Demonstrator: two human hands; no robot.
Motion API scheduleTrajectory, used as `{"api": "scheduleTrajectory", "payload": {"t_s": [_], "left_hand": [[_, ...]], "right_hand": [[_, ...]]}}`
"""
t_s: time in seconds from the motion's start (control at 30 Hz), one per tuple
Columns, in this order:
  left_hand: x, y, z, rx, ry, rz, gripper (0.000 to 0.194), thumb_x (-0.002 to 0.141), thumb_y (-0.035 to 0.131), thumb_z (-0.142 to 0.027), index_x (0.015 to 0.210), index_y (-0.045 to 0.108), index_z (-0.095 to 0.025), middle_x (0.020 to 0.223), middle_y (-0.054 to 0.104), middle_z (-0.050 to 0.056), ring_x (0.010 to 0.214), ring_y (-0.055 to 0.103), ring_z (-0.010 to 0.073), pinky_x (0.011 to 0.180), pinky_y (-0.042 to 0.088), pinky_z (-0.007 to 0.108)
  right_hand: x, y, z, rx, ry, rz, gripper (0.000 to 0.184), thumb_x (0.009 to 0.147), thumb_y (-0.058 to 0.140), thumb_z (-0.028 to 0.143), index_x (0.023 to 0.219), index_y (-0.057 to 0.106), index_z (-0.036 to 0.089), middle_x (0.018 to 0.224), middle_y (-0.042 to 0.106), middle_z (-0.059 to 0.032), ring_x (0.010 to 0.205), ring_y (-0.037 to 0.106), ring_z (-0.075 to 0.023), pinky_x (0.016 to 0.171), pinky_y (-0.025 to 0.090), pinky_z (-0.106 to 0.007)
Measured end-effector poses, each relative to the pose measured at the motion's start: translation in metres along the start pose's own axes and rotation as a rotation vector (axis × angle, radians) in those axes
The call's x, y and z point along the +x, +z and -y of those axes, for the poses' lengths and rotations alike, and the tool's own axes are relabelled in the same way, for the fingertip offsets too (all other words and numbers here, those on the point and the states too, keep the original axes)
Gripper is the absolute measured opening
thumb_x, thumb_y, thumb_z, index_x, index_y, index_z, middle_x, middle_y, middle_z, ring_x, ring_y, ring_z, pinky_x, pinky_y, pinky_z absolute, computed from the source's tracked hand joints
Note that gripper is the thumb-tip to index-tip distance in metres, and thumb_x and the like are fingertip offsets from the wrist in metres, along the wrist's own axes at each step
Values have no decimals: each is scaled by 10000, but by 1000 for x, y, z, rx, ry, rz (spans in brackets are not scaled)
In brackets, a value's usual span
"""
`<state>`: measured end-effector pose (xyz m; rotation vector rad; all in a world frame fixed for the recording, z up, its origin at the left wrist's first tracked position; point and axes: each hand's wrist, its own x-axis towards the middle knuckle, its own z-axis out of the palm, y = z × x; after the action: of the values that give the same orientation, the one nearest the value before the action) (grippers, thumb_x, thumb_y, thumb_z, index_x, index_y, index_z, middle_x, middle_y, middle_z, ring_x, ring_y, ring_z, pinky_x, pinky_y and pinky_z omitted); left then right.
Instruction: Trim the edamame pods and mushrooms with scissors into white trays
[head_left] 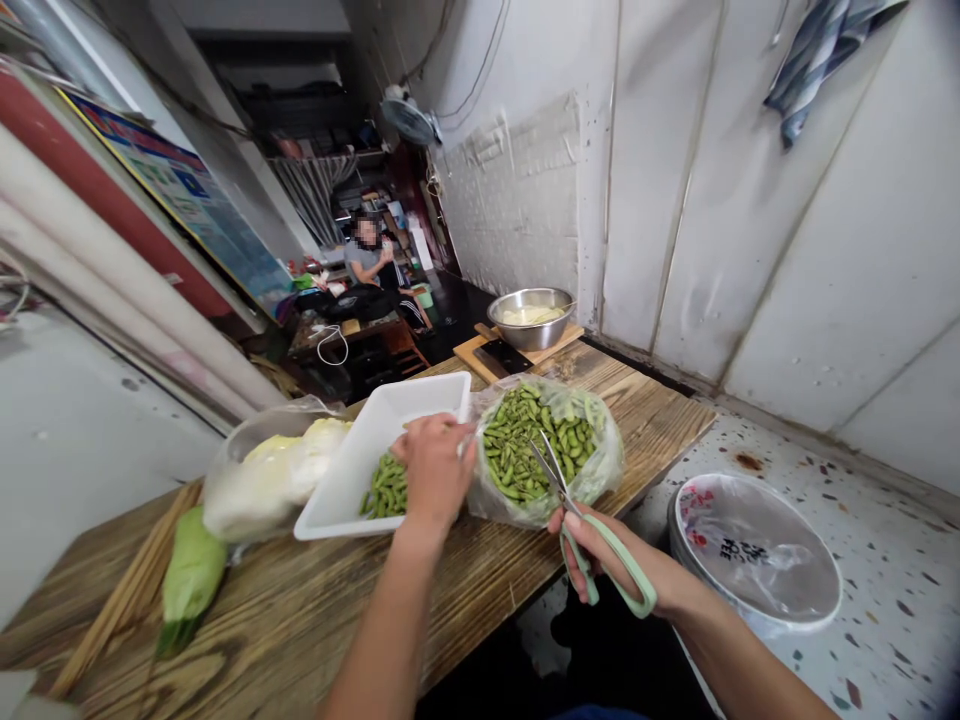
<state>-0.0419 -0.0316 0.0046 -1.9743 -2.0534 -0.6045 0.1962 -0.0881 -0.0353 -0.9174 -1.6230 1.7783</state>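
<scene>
My right hand [589, 550] holds a pair of scissors [600, 560] with pale green handles. The scissor blades are parted a little and point up over a clear plastic bag [611, 465] full of green edamame pods [525, 440]. To the left of the bag lies a white rectangular tray [337, 500] with a heap of pods [386, 485] in it. Above the tray's right side is my left hand [435, 465], its fingers curled in and slightly blurred. Whatever they hold, if anything, is hidden.
On the wooden table [300, 620] lie a bag of pale vegetables [277, 470], a green squash-like vegetable [191, 570] and wooden sticks [124, 590]. Behind are a cleaver [506, 357] and a metal bowl [532, 330] on a board. A lined bin [757, 550] stands right; a person [371, 265] sits far back.
</scene>
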Motion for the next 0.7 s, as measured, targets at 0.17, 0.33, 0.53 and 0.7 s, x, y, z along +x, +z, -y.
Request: {"api": "scheduleTrajectory", "payload": {"t_s": [0.17,0.33,0.53,0.7], "left_hand": [[20,29,-27,228,129,275,264,868,506,-120,785,753,-165,958,665,172,1055,514,339,856,324,487],[39,34,-23,204,136,326,289,875,475,-97,732,721,-144,955,686,180,1058,534,336,871,332,485],[21,18,-30,-758,72,248,303,957,447,-379,894,682,-198,921,721,92,853,666,231,760,473,356],[-11,9,-43,-1376,-290,524,437,799,657,-582,885,634,-154,668,654,14,460,583,109,437,361,203]], "right_hand": [[2,3,-1,21,41,-16,670,808,397,875,814,426,206,629,511,39,492,508,-106,521,422,-254],[2,2,-2,31,64,-34,688,783,419,887,852,435,204,650,499,48,489,514,-102,499,437,-244],[1,-1,2,-90,39,-54,630,863,376,823,893,460,200,604,498,53,491,512,-115,507,439,-248],[-1,-2,7,-221,-19,-93,547,925,376,749,860,458,212,589,476,54,486,489,-115,501,415,-243]]}}
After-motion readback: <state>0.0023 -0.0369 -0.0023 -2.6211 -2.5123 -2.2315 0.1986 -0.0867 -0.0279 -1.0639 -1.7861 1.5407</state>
